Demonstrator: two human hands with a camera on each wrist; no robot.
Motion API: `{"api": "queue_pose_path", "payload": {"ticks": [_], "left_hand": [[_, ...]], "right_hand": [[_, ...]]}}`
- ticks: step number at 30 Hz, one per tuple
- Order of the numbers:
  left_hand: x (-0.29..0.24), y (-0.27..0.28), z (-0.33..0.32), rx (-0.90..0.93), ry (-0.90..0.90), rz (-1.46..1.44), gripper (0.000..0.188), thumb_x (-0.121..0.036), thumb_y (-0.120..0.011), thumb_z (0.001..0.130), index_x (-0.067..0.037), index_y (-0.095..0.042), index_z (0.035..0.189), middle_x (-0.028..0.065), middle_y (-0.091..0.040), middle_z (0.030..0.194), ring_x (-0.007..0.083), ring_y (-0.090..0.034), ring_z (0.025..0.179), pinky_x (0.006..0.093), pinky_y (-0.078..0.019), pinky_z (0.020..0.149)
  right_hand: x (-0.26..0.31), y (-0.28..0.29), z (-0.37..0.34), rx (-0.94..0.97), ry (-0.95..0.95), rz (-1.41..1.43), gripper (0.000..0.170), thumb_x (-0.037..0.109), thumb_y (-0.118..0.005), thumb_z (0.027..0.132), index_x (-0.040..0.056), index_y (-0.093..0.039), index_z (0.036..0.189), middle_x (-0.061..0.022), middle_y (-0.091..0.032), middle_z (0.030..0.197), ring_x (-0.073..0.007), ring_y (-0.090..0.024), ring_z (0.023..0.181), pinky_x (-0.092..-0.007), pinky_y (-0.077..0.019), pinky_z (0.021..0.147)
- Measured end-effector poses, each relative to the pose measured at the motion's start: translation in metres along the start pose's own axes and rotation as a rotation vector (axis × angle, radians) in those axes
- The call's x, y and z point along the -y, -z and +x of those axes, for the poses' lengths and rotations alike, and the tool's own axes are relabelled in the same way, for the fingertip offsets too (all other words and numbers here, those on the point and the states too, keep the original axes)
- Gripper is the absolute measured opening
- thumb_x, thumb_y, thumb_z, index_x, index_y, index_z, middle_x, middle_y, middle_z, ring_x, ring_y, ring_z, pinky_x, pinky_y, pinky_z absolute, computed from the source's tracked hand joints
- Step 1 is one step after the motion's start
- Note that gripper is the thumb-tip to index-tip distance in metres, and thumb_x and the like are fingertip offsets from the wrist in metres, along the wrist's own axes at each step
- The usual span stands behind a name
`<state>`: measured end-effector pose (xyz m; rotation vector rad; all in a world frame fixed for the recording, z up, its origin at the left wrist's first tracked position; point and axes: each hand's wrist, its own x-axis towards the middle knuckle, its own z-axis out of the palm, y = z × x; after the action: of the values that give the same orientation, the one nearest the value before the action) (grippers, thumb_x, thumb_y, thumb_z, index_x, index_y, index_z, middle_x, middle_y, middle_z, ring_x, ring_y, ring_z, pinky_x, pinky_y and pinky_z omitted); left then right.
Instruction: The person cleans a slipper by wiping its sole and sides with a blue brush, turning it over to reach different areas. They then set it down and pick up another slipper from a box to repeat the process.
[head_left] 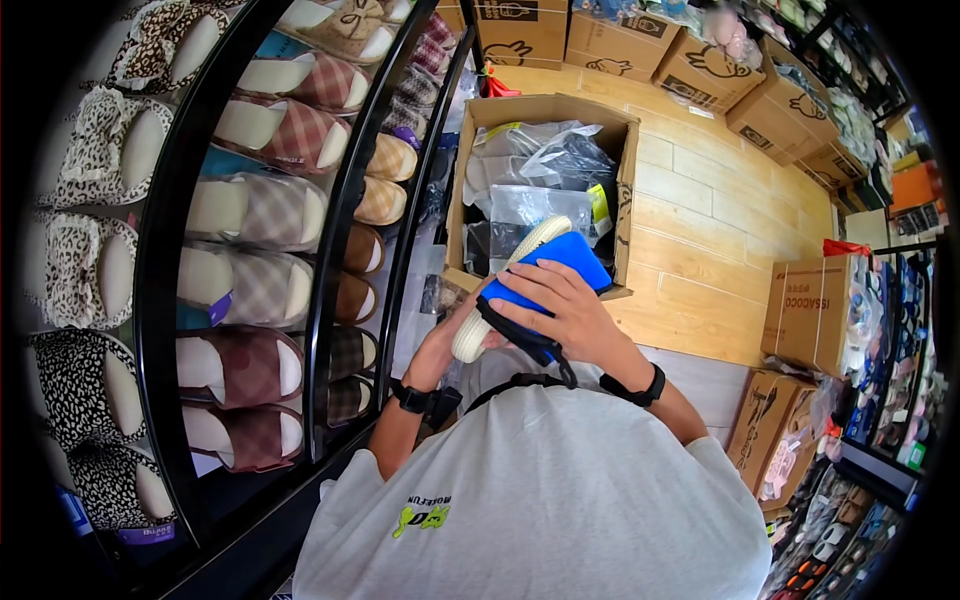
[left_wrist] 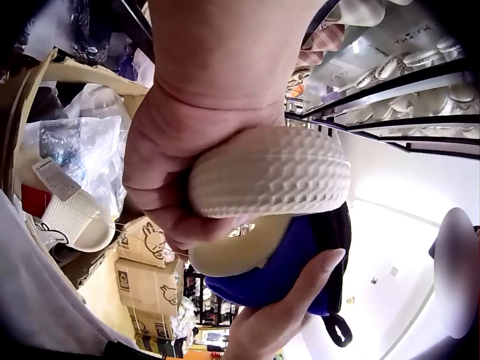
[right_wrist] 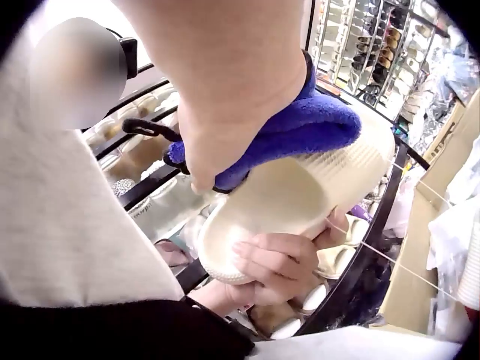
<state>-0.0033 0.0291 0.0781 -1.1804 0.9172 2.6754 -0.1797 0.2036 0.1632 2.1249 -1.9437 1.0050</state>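
A cream slipper with a dimpled surface [head_left: 470,340] [left_wrist: 277,176] [right_wrist: 281,195] is held up in front of the person's body. The left hand [head_left: 447,340] [left_wrist: 169,161] [right_wrist: 277,262] grips it by one end, fingers curled round the edge. A blue fuzzy cloth or mitt [head_left: 580,256] [left_wrist: 251,283] [right_wrist: 307,133] with black trim and a black loop lies against the slipper. The right hand [head_left: 570,308] [left_wrist: 277,319] [right_wrist: 217,146] holds this cloth against the slipper, its fingers spread over the blue in the head view; its palm is hidden.
An open cardboard box [head_left: 625,190] [left_wrist: 90,73] with bagged items stands just beyond the hands; a cream slipper [left_wrist: 77,221] with a tag lies there in the left wrist view. A black-framed rack [head_left: 330,220] of slippers is at the left. More cartons [head_left: 808,310] line the right and back.
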Motion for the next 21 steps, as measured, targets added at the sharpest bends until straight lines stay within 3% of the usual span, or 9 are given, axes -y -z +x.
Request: {"api": "queue_pose_path", "payload": {"ticks": [2,4,6,8,12,14,18,19,21], "left_hand": [[-0.003,-0.008,0.003,0.043,0.049,-0.02,0.104,-0.083,-0.033,0.108,0.015,-0.062,0.125,-0.0009,-0.05,0.066,0.0128,-0.047,0.047,0.0274,-0.0429,0.044],[-0.012,0.024,0.044,0.357,0.449,-0.086,0.104,-0.084,-0.031,0.108,0.013,-0.064,0.126,-0.0018,-0.051,0.066,0.0121,-0.048,0.047,0.0275,-0.0435,0.043],[-0.01,0.026,0.054,0.501,0.343,-0.04,0.106,-0.085,-0.029,0.108,0.014,-0.065,0.126,-0.0024,-0.052,0.065,0.0122,-0.05,0.047,0.0274,-0.0438,0.042],[-0.009,0.028,0.06,0.546,0.324,-0.009,0.093,-0.091,-0.044,0.099,0.0,-0.059,0.091,0.0014,-0.047,0.065,0.0168,-0.051,0.048,0.0314,-0.044,0.042],[0.004,0.034,0.055,0.38,0.221,-0.002,0.084,-0.086,-0.047,0.102,-0.005,-0.058,0.083,0.002,-0.047,0.063,0.0167,-0.051,0.047,0.0309,-0.043,0.041],[0.007,0.037,0.051,0.198,0.099,-0.05,0.073,-0.068,-0.043,0.115,-0.002,-0.071,0.125,0.0033,-0.057,0.071,0.0125,-0.055,0.052,0.0283,-0.044,0.042],[-0.017,0.002,0.033,0.31,0.161,-0.026,0.054,-0.066,-0.044,0.115,-0.017,-0.068,0.116,0.0019,-0.059,0.073,0.0122,-0.055,0.053,0.0255,-0.0397,0.042],[-0.018,-0.005,0.03,0.152,0.167,0.044,0.053,-0.068,-0.044,0.114,-0.022,-0.067,0.124,-0.0002,-0.057,0.069,0.0119,-0.054,0.051,0.0245,-0.0394,0.042],[-0.018,-0.002,0.033,0.224,0.161,-0.019,0.065,-0.074,-0.045,0.111,-0.014,-0.07,0.109,0.0041,-0.058,0.066,0.0167,-0.057,0.049,0.0272,-0.0416,0.041]], "right_hand": [[-0.01,0.002,0.0,-0.014,-0.066,0.071,0.068,0.016,-0.074,0.087,0.018,-0.064,0.155,-0.0116,-0.059,0.161,-0.0334,-0.056,0.149,-0.0508,-0.0406,0.125],[-0.014,0.007,0.001,-0.059,-0.174,0.033,0.069,0.016,-0.074,0.087,0.0193,-0.064,0.155,-0.0118,-0.059,0.161,-0.0342,-0.055,0.148,-0.0514,-0.0424,0.123],[-0.014,0.005,0.003,-0.092,-0.226,0.053,0.07,0.015,-0.074,0.087,0.0192,-0.064,0.155,-0.0112,-0.059,0.16,-0.0344,-0.055,0.147,-0.052,-0.043,0.122],[-0.011,0.006,0.005,-0.094,-0.203,0.034,0.066,0.017,-0.074,0.088,0.0186,-0.065,0.154,-0.0115,-0.06,0.159,-0.0351,-0.056,0.146,-0.0524,-0.0437,0.122],[-0.004,0.004,0.004,-0.027,-0.097,0.072,0.063,0.019,-0.074,0.089,0.0179,-0.067,0.152,-0.0113,-0.062,0.158,-0.0358,-0.057,0.146,-0.0535,-0.0443,0.122],[-0.007,0.005,0.003,0.0,-0.087,0.063,0.062,0.02,-0.074,0.09,0.0188,-0.067,0.152,-0.0109,-0.062,0.157,-0.0357,-0.057,0.146,-0.0549,-0.0437,0.123],[-0.011,0.01,0.001,-0.028,-0.11,0.095,0.07,0.012,-0.076,0.085,0.0188,-0.064,0.154,-0.0103,-0.059,0.16,-0.0345,-0.054,0.148,-0.0537,-0.0419,0.125],[-0.011,0.01,0.001,-0.028,-0.123,0.09,0.071,0.012,-0.077,0.085,0.0189,-0.064,0.155,-0.01,-0.059,0.16,-0.0343,-0.055,0.148,-0.0534,-0.042,0.125],[-0.009,0.008,0.001,-0.031,-0.121,0.094,0.066,0.019,-0.077,0.088,0.0197,-0.066,0.153,-0.0102,-0.06,0.158,-0.035,-0.056,0.147,-0.0547,-0.0426,0.124]]}}
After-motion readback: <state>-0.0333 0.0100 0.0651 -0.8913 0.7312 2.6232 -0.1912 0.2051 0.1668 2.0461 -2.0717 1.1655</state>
